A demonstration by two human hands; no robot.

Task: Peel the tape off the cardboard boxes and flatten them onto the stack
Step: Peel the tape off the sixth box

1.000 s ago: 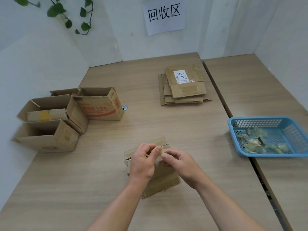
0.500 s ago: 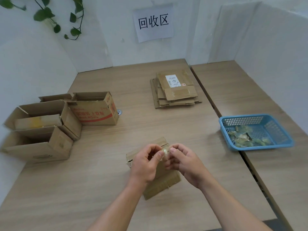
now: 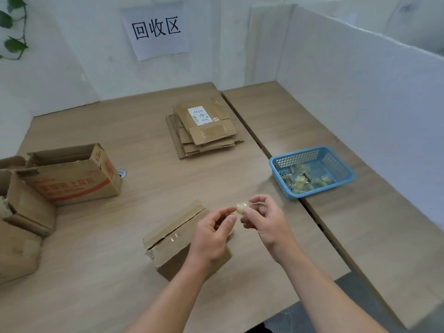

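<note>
Looking pale yellow, crumpled tape wad (image 3: 242,207) sits pinched between fingers (image 3: 231,210).

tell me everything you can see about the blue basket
The basket is light blue plastic, rectangular, with mesh walls and floor and a solid rim. It sits upright on the right table, by the seam between the tables. Crumpled yellowish tape scraps lie inside. Nothing else touches it.

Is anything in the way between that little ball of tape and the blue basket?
Nothing visible. The tape ball is pinched by the right hand. Only bare table lies between it and the basket, which sits farther back and to the right, open on top.
</note>
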